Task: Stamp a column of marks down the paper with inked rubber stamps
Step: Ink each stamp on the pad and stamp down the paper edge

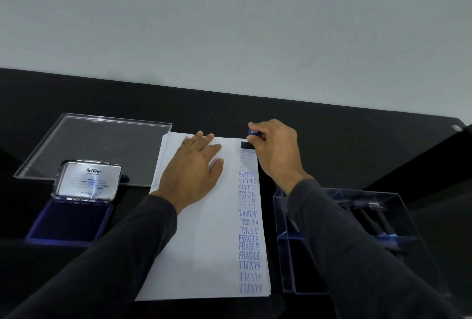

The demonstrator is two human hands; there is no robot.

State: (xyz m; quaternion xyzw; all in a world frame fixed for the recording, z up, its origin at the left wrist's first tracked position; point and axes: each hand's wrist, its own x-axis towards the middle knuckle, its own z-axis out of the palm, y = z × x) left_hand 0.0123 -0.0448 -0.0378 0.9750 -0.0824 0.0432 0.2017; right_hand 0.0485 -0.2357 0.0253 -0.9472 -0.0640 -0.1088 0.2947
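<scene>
The right hand [277,151] pinches a blue-topped rubber stamp [249,140], its base pressed on the far end of the paper [204,242] at 12 o'clock; the left hand [195,168] lies flat, fingers straight, on the sheet at 11 o'clock. Nearest, a column of blue marks [249,219] runs up the paper's right edge; an open ink pad [70,221] sits at 9 o'clock; a clear box [288,255] of stamps at 3 o'clock; a clear lid [102,147] lies farther at 10 o'clock.

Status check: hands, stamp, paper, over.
Left hand flat on the paper. Right hand grips the stamp, pressed at the column's far end. Ink pad open, left. Nothing in the way.
</scene>
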